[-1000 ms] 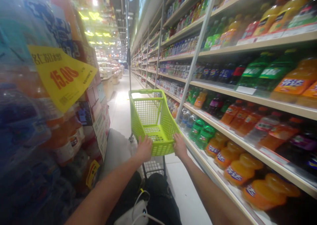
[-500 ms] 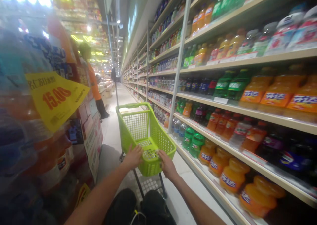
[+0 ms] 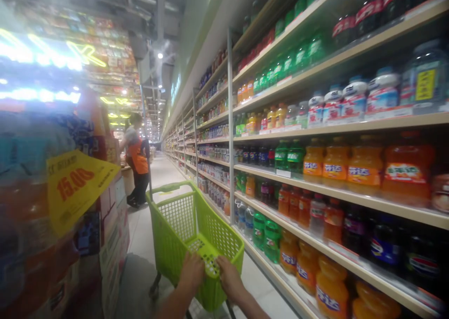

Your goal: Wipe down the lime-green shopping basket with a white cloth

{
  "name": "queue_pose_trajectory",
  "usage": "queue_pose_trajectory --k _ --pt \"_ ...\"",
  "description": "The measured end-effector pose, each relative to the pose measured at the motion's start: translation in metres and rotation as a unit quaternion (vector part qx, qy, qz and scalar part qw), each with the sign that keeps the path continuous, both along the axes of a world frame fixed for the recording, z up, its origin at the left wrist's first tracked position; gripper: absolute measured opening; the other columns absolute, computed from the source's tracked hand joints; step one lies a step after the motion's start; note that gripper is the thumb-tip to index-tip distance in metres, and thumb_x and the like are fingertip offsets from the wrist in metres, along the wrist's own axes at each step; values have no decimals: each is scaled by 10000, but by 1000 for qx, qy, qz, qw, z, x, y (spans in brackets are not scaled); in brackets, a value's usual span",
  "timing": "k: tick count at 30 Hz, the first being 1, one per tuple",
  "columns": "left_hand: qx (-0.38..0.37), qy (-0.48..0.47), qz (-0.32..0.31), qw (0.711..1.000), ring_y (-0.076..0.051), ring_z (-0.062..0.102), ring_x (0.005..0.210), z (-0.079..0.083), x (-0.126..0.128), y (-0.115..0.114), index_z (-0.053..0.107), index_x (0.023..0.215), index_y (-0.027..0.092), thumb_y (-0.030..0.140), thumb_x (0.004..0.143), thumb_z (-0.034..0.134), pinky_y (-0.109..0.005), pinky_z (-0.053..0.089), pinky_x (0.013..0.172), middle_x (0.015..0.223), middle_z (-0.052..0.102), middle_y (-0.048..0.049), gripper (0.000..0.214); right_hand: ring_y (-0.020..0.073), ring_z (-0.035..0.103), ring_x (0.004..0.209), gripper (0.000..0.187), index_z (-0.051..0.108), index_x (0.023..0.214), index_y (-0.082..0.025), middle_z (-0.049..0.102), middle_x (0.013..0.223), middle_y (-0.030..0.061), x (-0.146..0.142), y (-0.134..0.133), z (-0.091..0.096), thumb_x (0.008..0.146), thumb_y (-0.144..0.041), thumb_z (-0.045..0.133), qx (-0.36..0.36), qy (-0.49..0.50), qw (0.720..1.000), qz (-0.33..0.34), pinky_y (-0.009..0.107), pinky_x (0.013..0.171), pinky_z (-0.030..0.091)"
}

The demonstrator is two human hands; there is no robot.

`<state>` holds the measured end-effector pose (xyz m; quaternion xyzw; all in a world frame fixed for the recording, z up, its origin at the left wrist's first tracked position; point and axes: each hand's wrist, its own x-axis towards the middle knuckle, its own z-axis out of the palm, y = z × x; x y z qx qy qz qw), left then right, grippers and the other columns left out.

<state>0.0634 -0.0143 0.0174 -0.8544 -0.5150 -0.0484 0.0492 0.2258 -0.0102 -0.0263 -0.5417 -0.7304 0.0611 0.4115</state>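
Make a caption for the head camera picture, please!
Left hand and right hand on a green cart beside shelves of drinks.

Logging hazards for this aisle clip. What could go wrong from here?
1. The person in orange stands ahead on the left; if they stepped sideways, they might meet the green cart.
2. The shelving runs along the right; a veer that way might knock the low orange bottles.
3. The left hand and right hand are both at the near end, so the far corners could swing wide.
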Motion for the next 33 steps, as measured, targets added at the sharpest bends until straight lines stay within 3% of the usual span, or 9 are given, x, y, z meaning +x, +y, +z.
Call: queue_pose_trajectory --k 3,5,8,13,17,20,24,29,33 --pt "-19 -11 9 1000 -258 430 1204 2 18 -8 596 1080 207 303 807 426 -473 260 1019 1158 595 -105 335 231 596 1033 490 685 938 -355 642 1115 -16 -6 -13 3 592 -103 446 32 -6 999 24 391 868 490" --pt "-30 -17 -15 999 -249 406 1231 5 19 -10 549 1153 221 277 787 434 -489 231 1040 1216 566 -92 388 243 608 1009 480 694 929 -312 662 1076 10 1 -21 -1 589 -89 440 28 -15 999 19 408 872 485" --pt "-26 -7 -29 999 -242 315 1300 10 -1 -7 397 1305 208 209 754 436 -534 142 1069 1377 416 -102 552 250 611 1006 491 693 944 -221 669 1054 77 26 -28 -11 574 -47 422 11 -41 999 -20 418 897 468" --pt "6 60 86 994 -264 202 1347 24 -49 12 296 1362 173 115 732 391 -575 147 1046 1463 242 -131 640 226 603 1027 523 681 949 -171 660 1069 91 72 -26 -21 552 -3 385 23 -68 992 -104 386 916 464" --pt "42 66 60 995 -255 133 1365 36 -65 29 235 1387 155 105 707 404 -562 123 1057 1486 169 -116 702 205 601 1030 556 664 986 -150 656 1072 92 82 -21 -24 566 23 343 40 -63 985 -153 373 934 454" --pt "34 73 45 996 -265 126 1365 39 -63 37 241 1385 167 116 695 441 -578 100 1055 1486 177 -108 721 208 555 1101 606 625 1075 -144 616 1150 95 76 -18 -28 569 28 339 74 -48 984 -154 390 965 432" --pt "51 72 28 996 -264 181 1350 39 -54 36 309 1355 183 113 716 451 -573 94 1057 1436 313 -120 658 225 520 1136 610 595 1118 -139 588 1186 101 81 -15 -36 577 12 358 93 -34 984 -146 416 988 411" --pt "56 69 -2 996 -261 221 1337 39 -43 20 300 1360 195 123 735 434 -583 104 1053 1427 333 -110 644 234 500 1132 567 590 1099 -134 596 1149 110 97 -13 -43 598 -4 359 114 -21 971 -209 432 999 381" --pt "77 75 21 994 -263 221 1338 46 -54 12 310 1359 145 142 754 413 -568 93 1064 1435 312 -131 614 243 455 1169 554 583 1102 -111 588 1150 126 80 -7 -46 618 -3 336 124 -5 962 -244 457 995 352"
